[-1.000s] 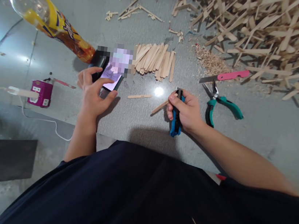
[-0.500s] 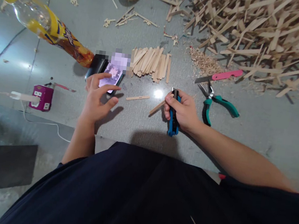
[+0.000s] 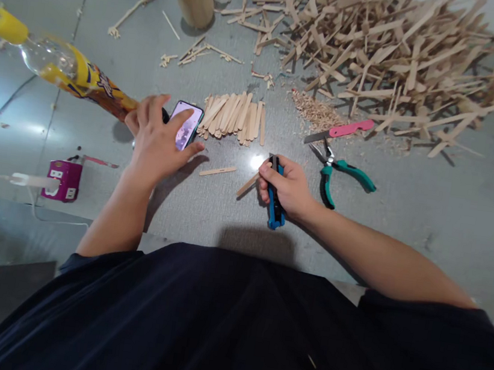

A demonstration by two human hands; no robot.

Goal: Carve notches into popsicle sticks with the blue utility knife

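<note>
My left hand (image 3: 155, 139) rests with fingers spread on a phone (image 3: 186, 123) whose screen is lit; the phone leans against a bottle (image 3: 68, 73) lying on its side. My right hand (image 3: 290, 187) is closed round a blue and black utility knife (image 3: 275, 198) held near the table. A wooden stick (image 3: 247, 184) lies just left of that hand, touching or close to its fingers. Another loose stick (image 3: 218, 171) lies between my hands. A neat row of sticks (image 3: 234, 115) sits beyond the phone.
Green-handled pliers (image 3: 339, 176) and a pink-handled knife (image 3: 343, 129) lie right of my right hand. A big heap of wooden sticks (image 3: 383, 51) fills the far right, with shavings (image 3: 314, 109) before it. A purple power cube (image 3: 62, 180) with a white plug sits left.
My left hand has moved forward over the phone with its fingers flatter on the screen. The view has tipped, showing more of the far table. My right hand keeps hold of the knife.
</note>
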